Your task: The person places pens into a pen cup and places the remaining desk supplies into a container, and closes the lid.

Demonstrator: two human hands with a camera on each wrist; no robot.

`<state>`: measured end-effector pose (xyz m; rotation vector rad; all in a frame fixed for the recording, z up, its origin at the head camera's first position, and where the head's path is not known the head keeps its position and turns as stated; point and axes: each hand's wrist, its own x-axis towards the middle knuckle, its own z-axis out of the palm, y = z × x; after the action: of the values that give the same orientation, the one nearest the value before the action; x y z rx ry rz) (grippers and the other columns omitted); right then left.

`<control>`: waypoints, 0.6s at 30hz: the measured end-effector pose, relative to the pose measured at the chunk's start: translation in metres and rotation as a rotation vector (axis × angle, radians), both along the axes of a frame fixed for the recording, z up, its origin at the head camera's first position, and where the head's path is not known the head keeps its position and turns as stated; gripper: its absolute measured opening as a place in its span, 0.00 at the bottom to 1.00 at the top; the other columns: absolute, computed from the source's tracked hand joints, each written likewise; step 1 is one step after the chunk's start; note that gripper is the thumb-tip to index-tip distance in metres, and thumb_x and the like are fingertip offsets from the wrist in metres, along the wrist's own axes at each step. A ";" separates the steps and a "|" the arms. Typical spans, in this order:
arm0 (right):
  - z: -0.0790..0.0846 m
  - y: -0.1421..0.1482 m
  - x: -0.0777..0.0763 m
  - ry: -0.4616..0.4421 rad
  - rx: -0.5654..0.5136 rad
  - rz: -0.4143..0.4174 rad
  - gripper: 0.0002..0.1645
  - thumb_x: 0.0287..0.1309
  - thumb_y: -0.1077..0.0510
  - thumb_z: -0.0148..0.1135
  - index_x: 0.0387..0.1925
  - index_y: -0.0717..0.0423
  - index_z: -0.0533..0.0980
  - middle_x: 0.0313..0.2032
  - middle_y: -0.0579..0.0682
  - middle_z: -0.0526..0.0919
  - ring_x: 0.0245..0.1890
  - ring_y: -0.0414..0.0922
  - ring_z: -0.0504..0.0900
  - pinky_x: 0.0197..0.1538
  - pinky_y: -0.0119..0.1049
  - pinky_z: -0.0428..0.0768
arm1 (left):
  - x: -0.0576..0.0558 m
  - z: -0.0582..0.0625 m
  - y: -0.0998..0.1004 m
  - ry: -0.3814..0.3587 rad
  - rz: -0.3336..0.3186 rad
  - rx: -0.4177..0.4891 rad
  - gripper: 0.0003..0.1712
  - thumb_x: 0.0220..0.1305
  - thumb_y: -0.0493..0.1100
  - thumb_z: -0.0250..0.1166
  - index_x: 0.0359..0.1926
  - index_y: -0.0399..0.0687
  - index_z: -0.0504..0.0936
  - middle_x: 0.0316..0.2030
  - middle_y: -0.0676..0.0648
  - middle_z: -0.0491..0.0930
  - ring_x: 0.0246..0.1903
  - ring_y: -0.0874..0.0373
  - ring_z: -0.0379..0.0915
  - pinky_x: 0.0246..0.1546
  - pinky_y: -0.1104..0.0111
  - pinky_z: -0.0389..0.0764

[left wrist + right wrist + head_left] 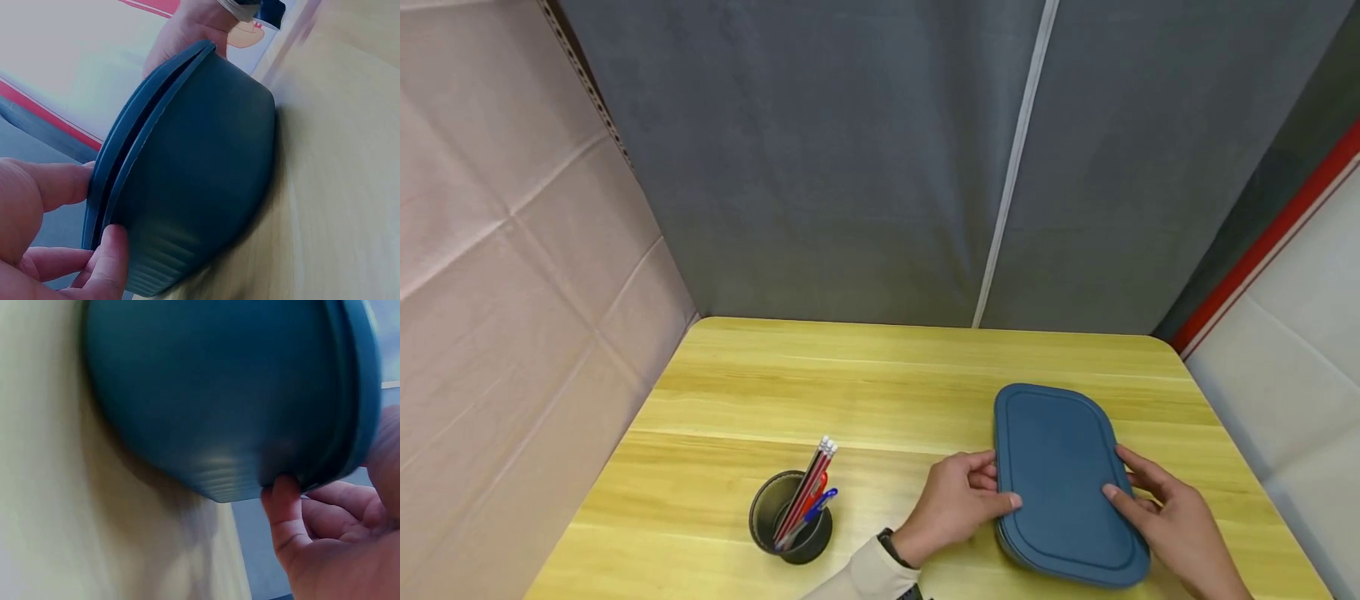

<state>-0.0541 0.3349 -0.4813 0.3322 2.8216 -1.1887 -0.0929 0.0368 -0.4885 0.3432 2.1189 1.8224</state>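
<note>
A dark blue rectangular storage box (200, 150) with rounded corners stands at the right of the table, its matching flat lid (1063, 475) on top. My left hand (951, 500) pinches the left rim, thumb over the lid's edge and fingers beneath it. On the opposite side, my right hand (1183, 517) grips the rim with its thumb on the lid. In the left wrist view a narrow dark gap runs between lid and box rim. The right wrist view shows fingers (286, 503) under the rim against the ribbed wall. The inside is hidden by the lid.
A black mesh pen cup (763, 517) stands left of my left hand, with pencils (801, 496), a red pen and a blue pen leaning in it. The wooden table (850, 375) ends at a grey curtain (820, 183); pale cloth walls flank it.
</note>
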 end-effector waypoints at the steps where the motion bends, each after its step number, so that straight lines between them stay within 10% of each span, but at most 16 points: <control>1: -0.002 0.000 0.000 0.000 -0.009 0.000 0.50 0.69 0.33 0.66 0.81 0.55 0.63 0.71 0.71 0.72 0.42 0.08 0.63 0.40 0.24 0.82 | 0.000 0.000 0.000 0.002 0.000 -0.003 0.39 0.58 0.43 0.81 0.68 0.35 0.79 0.43 0.59 0.81 0.38 0.72 0.78 0.40 0.78 0.81; 13: -0.003 -0.001 -0.002 -0.018 -0.035 -0.002 0.52 0.68 0.32 0.66 0.82 0.52 0.61 0.73 0.72 0.69 0.44 0.07 0.62 0.42 0.20 0.81 | -0.003 -0.002 -0.002 0.003 -0.028 -0.009 0.41 0.61 0.43 0.79 0.72 0.36 0.75 0.44 0.59 0.79 0.40 0.71 0.76 0.41 0.78 0.80; 18: 0.001 -0.004 -0.004 -0.024 -0.015 -0.004 0.53 0.68 0.30 0.64 0.82 0.53 0.61 0.74 0.72 0.69 0.60 0.47 0.83 0.42 0.19 0.80 | -0.008 -0.002 -0.003 0.013 -0.030 -0.025 0.40 0.64 0.46 0.78 0.73 0.37 0.75 0.44 0.59 0.79 0.41 0.71 0.76 0.42 0.78 0.80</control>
<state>-0.0585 0.3308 -0.4804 0.3482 2.7913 -1.1984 -0.1009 0.0334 -0.4908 0.3798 2.1320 1.7798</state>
